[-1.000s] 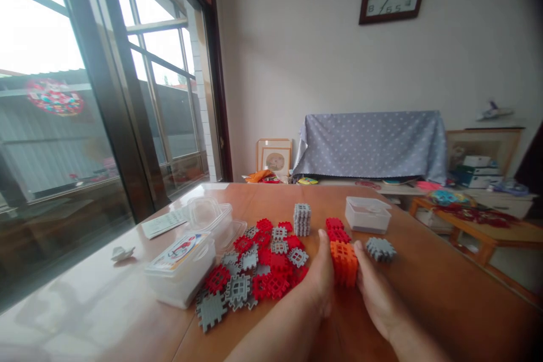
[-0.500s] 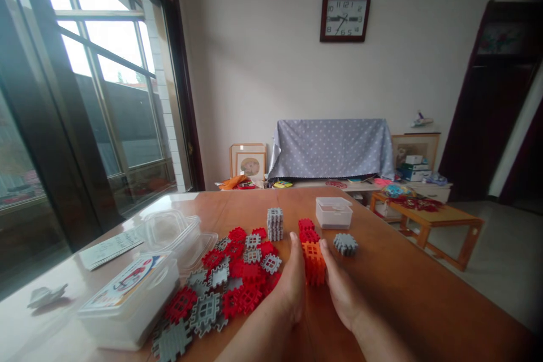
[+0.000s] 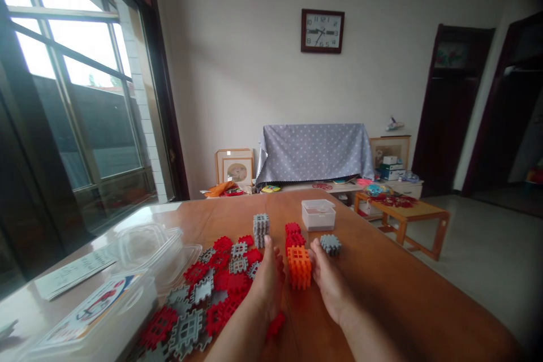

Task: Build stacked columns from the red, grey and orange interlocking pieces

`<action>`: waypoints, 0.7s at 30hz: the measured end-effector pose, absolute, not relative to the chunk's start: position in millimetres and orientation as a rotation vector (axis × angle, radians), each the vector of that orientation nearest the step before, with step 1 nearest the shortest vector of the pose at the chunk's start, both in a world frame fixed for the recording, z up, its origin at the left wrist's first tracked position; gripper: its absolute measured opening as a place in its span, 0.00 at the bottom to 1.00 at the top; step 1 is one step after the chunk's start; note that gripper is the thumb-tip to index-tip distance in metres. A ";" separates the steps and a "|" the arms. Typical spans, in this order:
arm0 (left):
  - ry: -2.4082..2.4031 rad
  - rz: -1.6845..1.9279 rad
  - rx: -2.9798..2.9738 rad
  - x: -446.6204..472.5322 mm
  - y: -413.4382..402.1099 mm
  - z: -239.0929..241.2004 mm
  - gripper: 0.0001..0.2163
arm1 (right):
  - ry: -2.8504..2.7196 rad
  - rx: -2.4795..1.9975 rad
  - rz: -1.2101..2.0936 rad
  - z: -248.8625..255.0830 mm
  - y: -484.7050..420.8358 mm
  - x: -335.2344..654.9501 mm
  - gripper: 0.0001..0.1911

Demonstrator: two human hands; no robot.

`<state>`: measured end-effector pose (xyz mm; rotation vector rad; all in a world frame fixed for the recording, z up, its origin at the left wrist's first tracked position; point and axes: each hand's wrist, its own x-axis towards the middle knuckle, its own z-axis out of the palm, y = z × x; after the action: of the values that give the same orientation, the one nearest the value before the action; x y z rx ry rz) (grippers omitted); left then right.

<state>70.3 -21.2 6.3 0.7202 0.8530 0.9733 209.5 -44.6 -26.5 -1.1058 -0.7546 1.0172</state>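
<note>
An orange stack of square notched building tiles (image 3: 299, 266) stands upright on the wooden table, with stacked red tiles (image 3: 293, 236) right behind it. My left hand (image 3: 270, 280) is on its left, open, thumb up, with a gap between palm and stack. On the other side my right hand (image 3: 327, 277) is open too; its fingertips are close to the orange stack, and I cannot tell whether they touch. A tall grey tile stack (image 3: 261, 231) rises beyond my left hand, and a low grey stack (image 3: 330, 244) lies past my right thumb. Loose red and grey tiles (image 3: 201, 288) spread leftward, partly hidden by my left forearm.
A small clear plastic box (image 3: 318, 216) stands at the back of the table (image 3: 382, 300). To the left are a lidded box with a picture label (image 3: 97, 308), open clear containers (image 3: 146, 246) and a printed sheet (image 3: 74, 271). A low wooden side table (image 3: 418, 212) stands beyond the right edge.
My hands have moved apart from the orange stack, the left one more clearly, so more of the stack shows. The camera view has turned to the right.
</note>
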 end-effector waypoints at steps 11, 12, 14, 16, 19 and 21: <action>1.064 1.052 1.457 60.2 -5.1 -24.9 0.28 | -0.583 -1.172 1.077 -33.6 -36.1 232.2 0.46; 1.029 1.030 1.522 60.1 -4.2 -27.8 0.31 | -0.570 -1.168 1.071 -33.6 -35.9 233.2 0.46; 0.961 0.953 1.633 59.6 -2.2 -31.7 0.37 | -0.543 -1.157 1.054 -33.4 -35.4 234.6 0.45; 0.944 0.871 1.744 58.9 0.0 -32.9 0.44 | -0.523 -1.146 1.044 -33.4 -34.7 235.5 0.43; 0.960 0.809 1.865 57.9 2.5 -31.9 0.50 | -0.527 -1.146 1.039 -33.8 -33.7 236.2 0.40; 0.971 0.780 1.912 57.7 3.3 -30.9 0.51 | -0.541 -1.157 1.041 -34.0 -33.5 236.2 0.38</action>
<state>57.7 3.3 -30.9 1.9122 0.9714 0.7803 236.2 -33.5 -34.0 -1.1572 -0.5413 1.0406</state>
